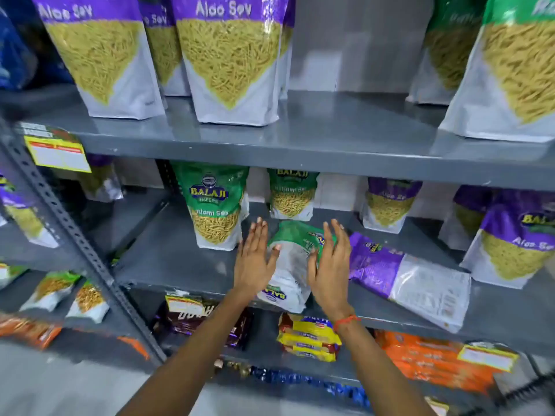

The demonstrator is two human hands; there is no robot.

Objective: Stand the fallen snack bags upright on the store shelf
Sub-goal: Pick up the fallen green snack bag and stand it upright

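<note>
A green-and-white snack bag (289, 265) lies flat on its face on the middle shelf (168, 259), its bottom end over the front edge. My left hand (253, 259) rests at its left side with fingers spread, the thumb touching the bag. My right hand (330, 262) is at its right side, fingers apart, thumb on the bag. Neither hand grips it. A purple-and-white bag (411, 274) lies fallen just to the right. An upright green bag (216, 205) stands behind to the left.
More upright bags stand at the back of the middle shelf: a green one (292, 193) and purple ones (389, 202). Large purple bags (231, 58) fill the top shelf. Packets sit on the shelf below (309, 337). A perforated steel upright (75, 238) runs on the left.
</note>
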